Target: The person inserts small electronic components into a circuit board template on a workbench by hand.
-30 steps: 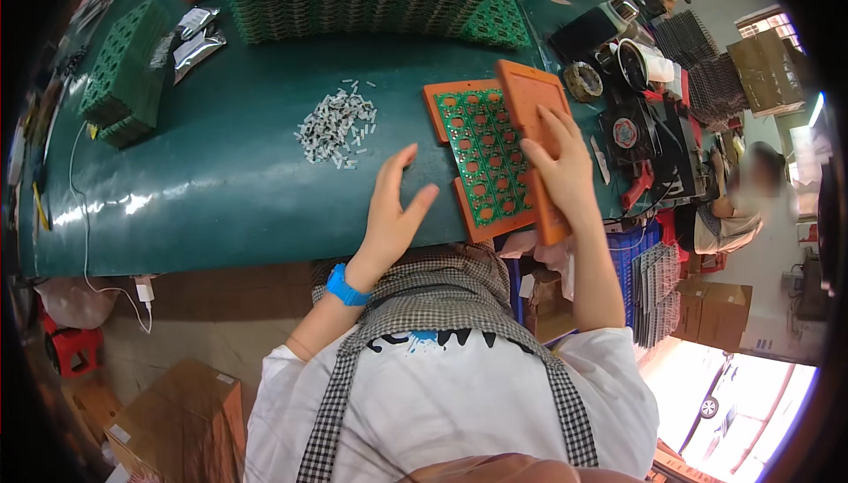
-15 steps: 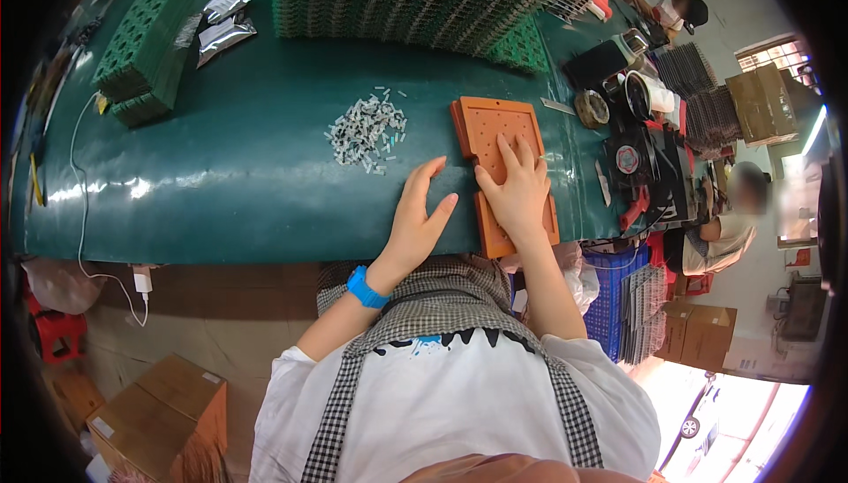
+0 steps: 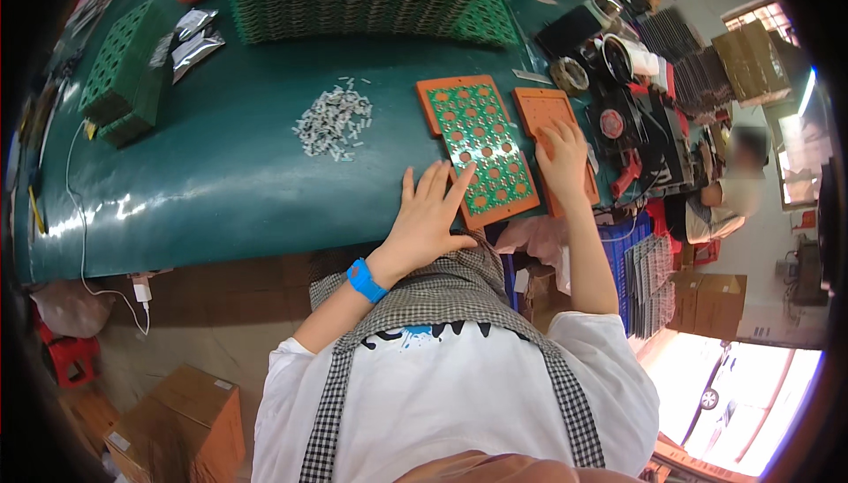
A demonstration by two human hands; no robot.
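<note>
Two orange plates (image 3: 541,105), one circuit board (image 3: 483,140)

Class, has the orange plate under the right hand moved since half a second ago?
Yes, rightward: judged against the pile of small white pieces, the orange plate is now farther right, beside the green circuit board panel instead of covering it.
</note>
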